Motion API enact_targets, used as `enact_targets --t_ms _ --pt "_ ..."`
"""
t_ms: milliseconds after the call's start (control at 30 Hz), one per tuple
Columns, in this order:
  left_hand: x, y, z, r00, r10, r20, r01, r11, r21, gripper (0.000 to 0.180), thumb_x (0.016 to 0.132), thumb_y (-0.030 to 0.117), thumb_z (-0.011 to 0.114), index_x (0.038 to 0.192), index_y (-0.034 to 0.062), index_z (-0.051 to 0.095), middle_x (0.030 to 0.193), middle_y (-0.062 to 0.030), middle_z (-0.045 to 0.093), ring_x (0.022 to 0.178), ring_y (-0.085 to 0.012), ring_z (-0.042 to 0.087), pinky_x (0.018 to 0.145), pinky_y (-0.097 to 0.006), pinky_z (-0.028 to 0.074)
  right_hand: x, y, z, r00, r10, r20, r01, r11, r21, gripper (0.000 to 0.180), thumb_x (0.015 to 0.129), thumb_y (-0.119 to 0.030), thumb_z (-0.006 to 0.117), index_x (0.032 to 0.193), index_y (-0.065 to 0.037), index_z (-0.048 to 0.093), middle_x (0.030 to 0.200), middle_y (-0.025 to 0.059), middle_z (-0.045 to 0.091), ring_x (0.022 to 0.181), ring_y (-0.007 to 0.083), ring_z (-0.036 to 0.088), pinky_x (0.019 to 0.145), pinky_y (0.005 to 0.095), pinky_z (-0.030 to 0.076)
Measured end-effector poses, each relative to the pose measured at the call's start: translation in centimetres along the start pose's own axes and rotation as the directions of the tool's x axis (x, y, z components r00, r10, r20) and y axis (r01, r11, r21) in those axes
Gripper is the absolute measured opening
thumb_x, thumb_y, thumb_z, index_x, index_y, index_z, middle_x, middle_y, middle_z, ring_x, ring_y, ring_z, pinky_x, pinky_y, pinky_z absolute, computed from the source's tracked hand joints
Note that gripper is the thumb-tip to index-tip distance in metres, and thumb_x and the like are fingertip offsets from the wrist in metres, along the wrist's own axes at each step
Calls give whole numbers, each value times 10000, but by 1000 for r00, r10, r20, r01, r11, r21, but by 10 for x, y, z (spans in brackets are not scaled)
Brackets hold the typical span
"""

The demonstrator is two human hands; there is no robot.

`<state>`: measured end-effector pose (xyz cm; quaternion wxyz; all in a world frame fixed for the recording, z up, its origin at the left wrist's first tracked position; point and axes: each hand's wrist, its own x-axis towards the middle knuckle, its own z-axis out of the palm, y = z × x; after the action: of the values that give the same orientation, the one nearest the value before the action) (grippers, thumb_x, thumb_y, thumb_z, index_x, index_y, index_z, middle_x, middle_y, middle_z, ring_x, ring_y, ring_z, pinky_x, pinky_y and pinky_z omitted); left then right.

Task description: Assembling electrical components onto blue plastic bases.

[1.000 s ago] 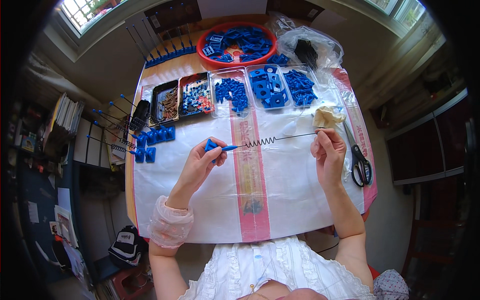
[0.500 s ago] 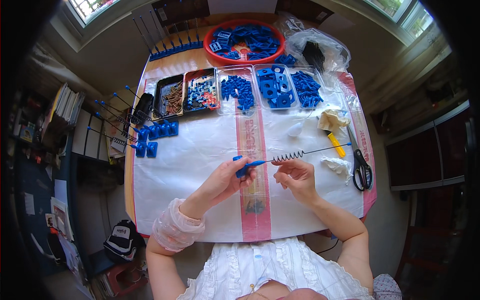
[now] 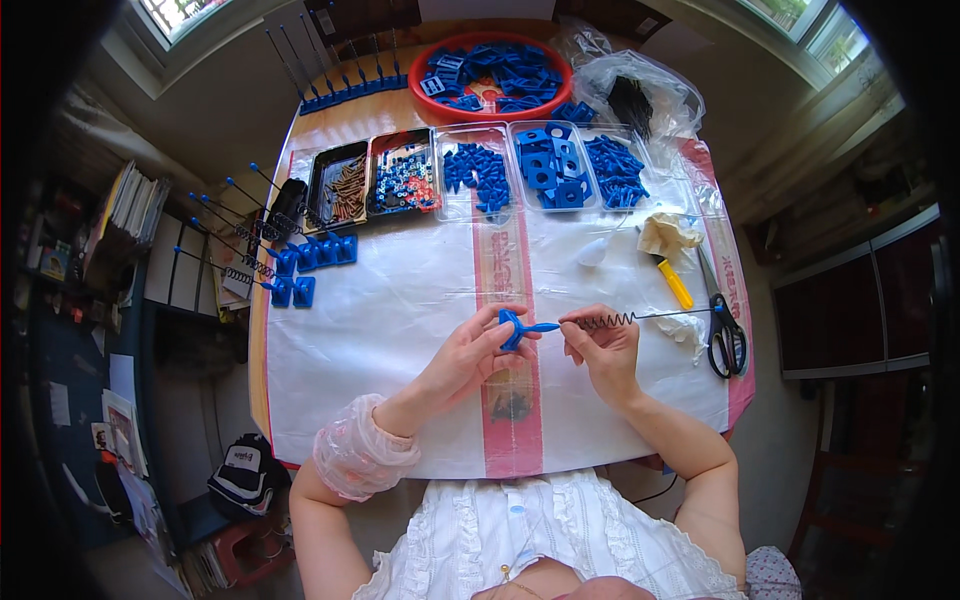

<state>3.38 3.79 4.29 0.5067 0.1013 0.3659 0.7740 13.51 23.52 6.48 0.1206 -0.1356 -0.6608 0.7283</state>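
Observation:
Over the middle of the table, my left hand [image 3: 475,350] holds a blue plastic base [image 3: 510,330] between thumb and fingers. A blue pointed cone [image 3: 541,328] sticks out of the base to the right. Just beyond the cone's tip my right hand [image 3: 606,355] pinches the near end of a black spring rod [image 3: 610,321]; fingers partly cover the joint. The rod's coiled part lies by that hand, and its straight part runs right to a small blue tip. On the left stand several blue bases [image 3: 325,250] with similar spring rods fitted.
A black tray of screws [image 3: 348,190], a tray of nuts [image 3: 403,185] and clear boxes of blue parts [image 3: 475,178] line the back. Behind are a red basin [image 3: 420,100] and a plastic bag [image 3: 675,95]. Black scissors [image 3: 727,345] and a yellow-handled tool [image 3: 676,285] lie right.
My right hand has closed its thumb and fingers on the spring rod near the cone. The blue base and rod have shifted right, with my left hand turned along.

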Motion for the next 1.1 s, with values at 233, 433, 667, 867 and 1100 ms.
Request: enact_targets --t_ms 233,433,667,867,1100 --pt "-1 3 -4 990 -139 14 140 988 -72 442 1112 383 399 1370 36 489 1129 -171 684 942 -182 716 824 -272 575 4 1 -2 1000 -8 -26 9 999 36 64 949 -57 705 926 -1 683 692 41 654 561 70 570 485 219 405" --pt "0 0 -10 970 -242 32 244 960 -135 488 1117 422 339 1314 17 527 1016 -179 726 782 -165 730 670 -228 570 4 2 -4 1000 -3 -11 3 999 44 65 945 -53 711 912 -7 680 693 40 656 564 63 572 485 217 410" --pt "1 -3 -10 991 -106 82 112 991 -77 381 1109 339 420 1335 38 482 1131 -177 688 973 -201 718 816 -282 578 5 2 -4 999 32 23 -33 999 41 49 934 -39 714 936 -1 683 730 39 677 585 64 591 490 212 421" --pt "0 -8 -4 979 180 94 -197 952 236 354 1073 135 511 1399 64 390 1287 -169 616 1191 -219 638 1009 -338 504 7 2 -3 994 94 54 -96 994 49 71 938 -38 711 993 3 693 780 38 694 618 63 606 495 211 434" --pt "0 -9 -2 943 308 130 -333 837 434 402 1040 14 521 1411 69 374 1402 -165 569 1322 -206 549 1096 -346 447 6 8 -6 995 72 71 -75 996 49 88 943 -37 709 1022 2 710 781 38 697 626 60 605 498 210 433"
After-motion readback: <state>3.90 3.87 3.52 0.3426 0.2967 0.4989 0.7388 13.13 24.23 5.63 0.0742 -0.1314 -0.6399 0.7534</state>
